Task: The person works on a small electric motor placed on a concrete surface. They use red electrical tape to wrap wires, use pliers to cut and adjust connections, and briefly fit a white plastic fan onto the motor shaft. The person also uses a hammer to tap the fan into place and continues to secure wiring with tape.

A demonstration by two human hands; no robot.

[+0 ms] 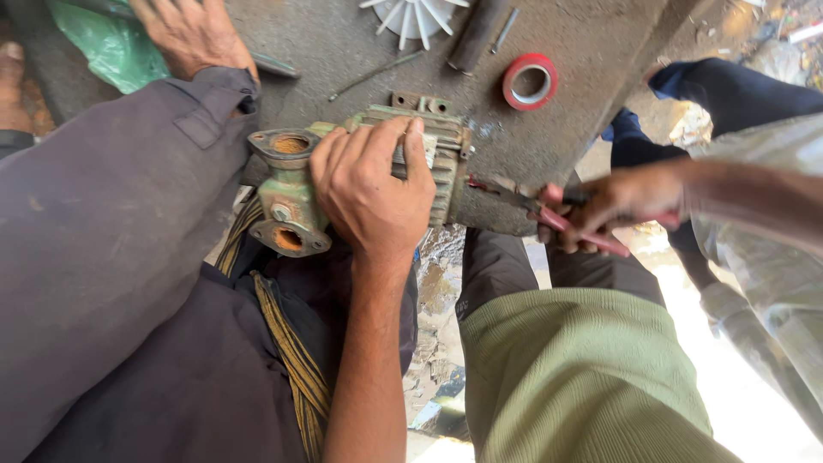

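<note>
Head view: left hand point(373, 193) clamps worn green ribbed metal pump body point(343, 176) at grey table point(591, 51) edge; right hand point(613, 206) squeezes red-handled pliers point(536, 206) beside it.

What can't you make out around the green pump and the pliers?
- Head view: middle of the green pump, covered by the left hand.
- Tips of the pliers, lost against the pump's finned end; right hand blurred.
- White fan, cut off by the top edge.
</note>
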